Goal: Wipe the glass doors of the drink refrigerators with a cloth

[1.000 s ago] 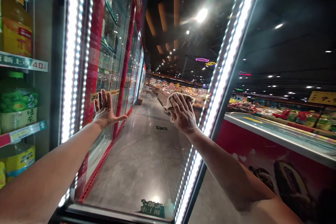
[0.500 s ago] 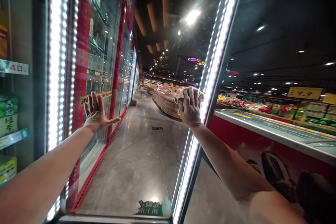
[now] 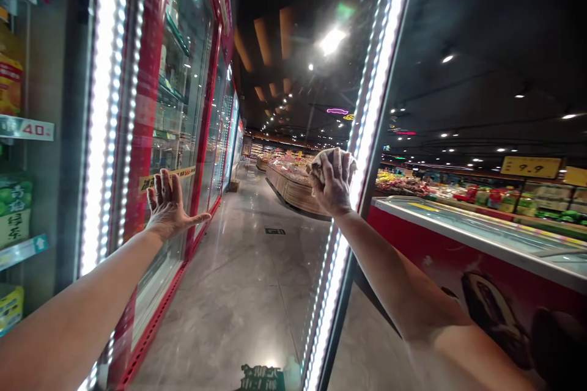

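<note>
An open glass cooler door stands in front of me, framed by bright LED strips. My left hand lies flat on the glass near the door's left side, fingers spread, holding nothing. My right hand presses a crumpled light cloth against the glass near the door's right edge, its fingers laid over the cloth. Both forearms reach forward from the bottom corners.
Cooler shelves at the left hold bottled drinks and price tags. A row of red-framed cooler doors runs down the aisle. A red chest freezer stands at the right. Produce displays lie beyond the grey floor.
My right hand with the cloth has slid from the middle of the glass to its right edge and slightly upward. The left hand has stayed flat on the glass.
</note>
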Demonstrator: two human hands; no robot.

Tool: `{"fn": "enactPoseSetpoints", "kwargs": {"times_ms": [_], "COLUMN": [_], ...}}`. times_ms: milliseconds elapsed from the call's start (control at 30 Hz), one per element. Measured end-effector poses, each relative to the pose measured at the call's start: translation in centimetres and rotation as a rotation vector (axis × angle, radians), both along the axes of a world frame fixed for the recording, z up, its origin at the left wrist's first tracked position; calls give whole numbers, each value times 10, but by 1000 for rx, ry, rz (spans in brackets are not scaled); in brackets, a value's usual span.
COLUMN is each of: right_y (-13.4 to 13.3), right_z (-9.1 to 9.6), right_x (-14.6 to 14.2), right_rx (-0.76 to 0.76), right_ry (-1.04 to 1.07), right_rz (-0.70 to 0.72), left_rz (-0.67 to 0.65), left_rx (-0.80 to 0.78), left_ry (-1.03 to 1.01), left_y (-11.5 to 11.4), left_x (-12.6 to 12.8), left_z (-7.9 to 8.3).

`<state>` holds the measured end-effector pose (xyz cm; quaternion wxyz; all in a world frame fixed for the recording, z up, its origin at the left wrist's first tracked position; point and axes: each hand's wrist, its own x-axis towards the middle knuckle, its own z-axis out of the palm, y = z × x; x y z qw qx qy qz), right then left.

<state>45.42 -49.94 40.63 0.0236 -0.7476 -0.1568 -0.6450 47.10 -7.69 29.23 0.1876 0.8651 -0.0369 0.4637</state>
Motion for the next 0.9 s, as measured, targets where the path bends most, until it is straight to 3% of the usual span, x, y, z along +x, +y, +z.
{"fn": "enactPoseSetpoints", "kwargs": {"times_ms": [133, 367, 433, 567, 633, 767, 833, 900], "right_y": [0, 3, 9, 13, 10, 16, 24, 30], "right_z": [-20, 14, 7, -10, -3, 21, 19, 8], "right_x": [-5, 7, 6, 0, 1, 6, 7, 5], "right_rx": [-138, 76, 16, -253, -242, -41, -71, -212], "right_ry": [53, 26, 43, 93, 86, 29, 30, 64], "right_rz": [16, -7, -13, 27, 27, 45, 42, 39], "left_rz": [-22, -11, -6, -15, -38, -72, -74, -62], "left_rx": [-22, -35, -42, -64, -69, -54, -57, -64], "left_ry": [0, 22, 22, 26, 25, 12, 3, 6], "left_y": [-3, -4, -3, -3, -3, -1, -1, 0], "left_x": [-4, -4, -2, -2, -3, -3, -1, 1], "left_z": [2, 2, 1, 0, 1, 1, 1, 0]}}
